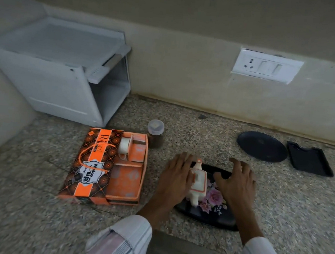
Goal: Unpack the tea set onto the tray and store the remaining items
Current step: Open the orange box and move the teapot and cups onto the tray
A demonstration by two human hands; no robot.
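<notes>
I see the white teapot [197,184] lying on the black floral tray [211,217] on the table [203,130]. My left hand [175,178] rests against its side with straight fingers; my right hand [237,183] hovers beside, fingers spread, holding nothing. The orange box [105,166], left of the tray, has a white cup [124,145] inside.

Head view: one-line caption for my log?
Both hands flank a white teapot on the floral tray; one cup remains in the orange box.
</notes>
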